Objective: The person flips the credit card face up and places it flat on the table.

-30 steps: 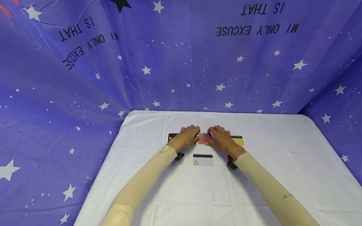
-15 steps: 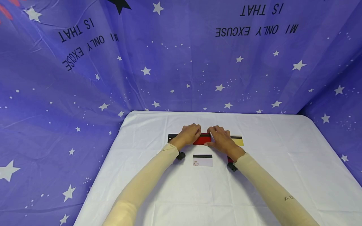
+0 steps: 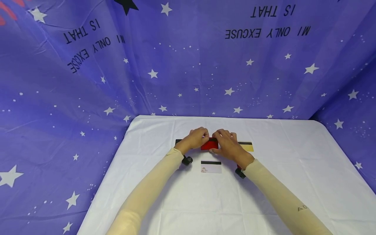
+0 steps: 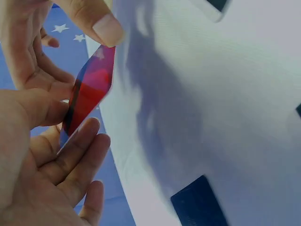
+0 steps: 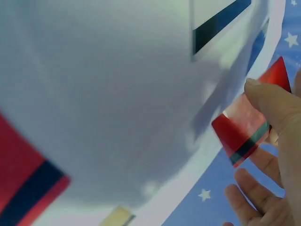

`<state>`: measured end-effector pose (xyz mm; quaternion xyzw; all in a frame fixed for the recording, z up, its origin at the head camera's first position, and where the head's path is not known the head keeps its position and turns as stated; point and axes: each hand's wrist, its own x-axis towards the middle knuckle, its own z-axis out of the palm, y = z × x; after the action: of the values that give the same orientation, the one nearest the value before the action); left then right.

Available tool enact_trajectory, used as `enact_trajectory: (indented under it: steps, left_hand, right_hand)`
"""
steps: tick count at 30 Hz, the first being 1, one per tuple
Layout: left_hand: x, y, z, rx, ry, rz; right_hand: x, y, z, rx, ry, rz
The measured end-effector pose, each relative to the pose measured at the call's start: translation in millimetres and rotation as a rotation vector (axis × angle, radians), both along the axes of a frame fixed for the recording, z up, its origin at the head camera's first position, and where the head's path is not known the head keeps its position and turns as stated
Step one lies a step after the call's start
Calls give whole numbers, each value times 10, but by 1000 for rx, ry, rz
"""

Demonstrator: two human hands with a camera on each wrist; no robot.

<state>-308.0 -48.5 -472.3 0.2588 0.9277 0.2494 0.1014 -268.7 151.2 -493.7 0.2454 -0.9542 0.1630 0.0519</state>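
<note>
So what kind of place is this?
Maybe a curtained-off corner for tabletop work: starry purple curtains hang on three sides of a white-covered table, where a white card lies and a red card is held.

Glossy plastic red card (image 3: 209, 144), matt, lightly creased white tablecloth (image 3: 202, 202)

From above, the white table (image 3: 211, 202) is viewed forward and down toward the starred curtain (image 3: 188, 65) by the head camera, set well back, while the same red card (image 3: 209, 144), mid-frame there, is shown close up by both tilted wrist cameras, upper left in the left one's frame, at the right in the other's.
</note>
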Motion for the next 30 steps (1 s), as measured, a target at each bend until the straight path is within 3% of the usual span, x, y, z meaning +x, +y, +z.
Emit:
enact_trajectory:
  steps: [7, 15, 26, 30]
  left_hand:
    - [-30, -39, 27, 28, -26, -2]
    - [-30, -87, 43, 114, -78, 28]
    - [-39, -160, 100, 281, -116, 76]
    - [-37, -211, 90, 277, -113, 80]
  right_hand:
    - [41, -111, 96, 24, 54, 44]
    - [38, -136, 91, 64, 98, 50]
    - [-23, -75, 152, -60, -22, 18]
    - [-67, -38, 178, -137, -49, 16]
